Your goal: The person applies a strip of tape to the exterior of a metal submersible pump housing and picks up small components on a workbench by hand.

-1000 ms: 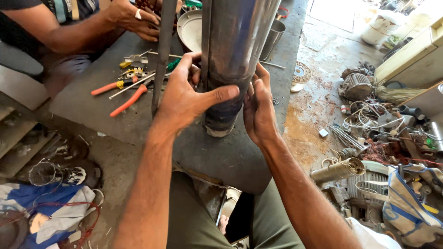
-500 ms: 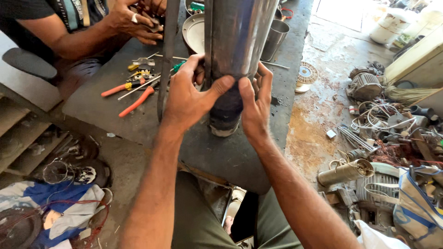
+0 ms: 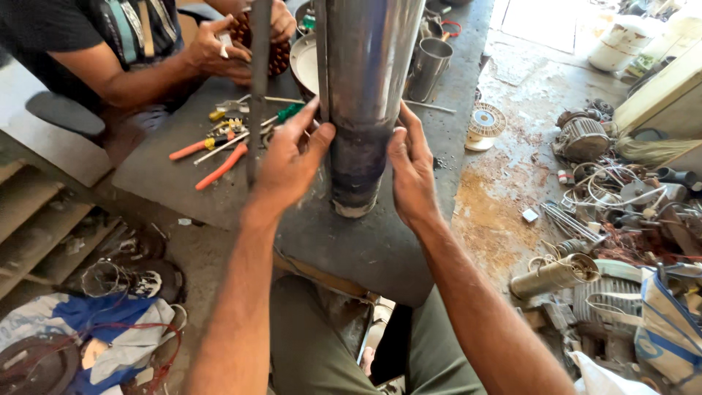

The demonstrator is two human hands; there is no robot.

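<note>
Since half a second ago, your hands have eased off the steel tube and slid lower, toward its dark base.

Your left hand (image 3: 289, 164) now rests with fingers spread and loose, thumb touching the metal cylinder (image 3: 363, 102), no longer wrapped round it. Upright between both palms, the cylinder stands on the grey workbench (image 3: 365, 252). Your right hand (image 3: 412, 168) lies flat along its right side, fingers straight, pressing rather than grasping. Orange-handled pliers (image 3: 219, 167) lie far left.
</note>
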